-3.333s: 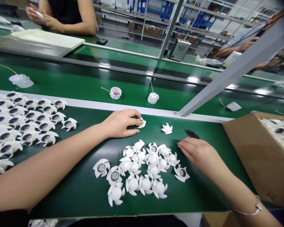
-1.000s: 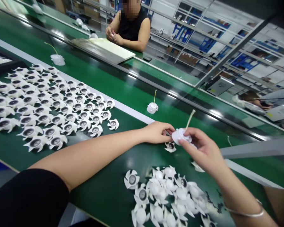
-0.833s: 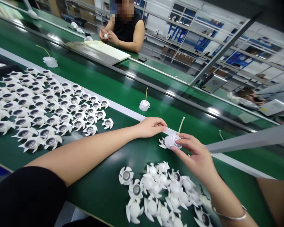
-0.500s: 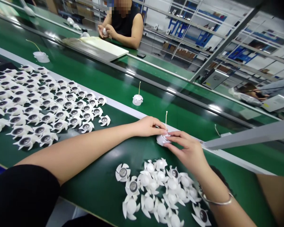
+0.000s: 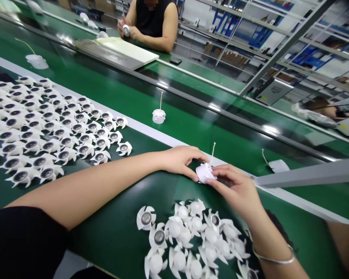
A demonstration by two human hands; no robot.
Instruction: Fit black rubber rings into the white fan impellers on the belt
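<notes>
My left hand [image 5: 181,160] and my right hand [image 5: 237,187] meet over a small white round motor housing [image 5: 204,172] with a thin yellowish wire [image 5: 212,153] standing up from it. Both hands pinch it just above the green mat [image 5: 116,236]. A loose pile of white fan impellers [image 5: 192,236] lies below my right hand. Neat rows of the same impellers [image 5: 46,131] cover the mat to the left of my left forearm.
Beyond a white strip runs a green conveyor belt [image 5: 192,124] carrying another white housing with wire [image 5: 158,115], one more at far left [image 5: 36,61], and a flat white piece [image 5: 279,166]. A person [image 5: 152,21] sits across. A grey metal post [image 5: 308,175] slants at right.
My hands have drawn the housing together and tipped it on its side; one second ago my right hand held it higher. The housings on the belt have drifted left.
</notes>
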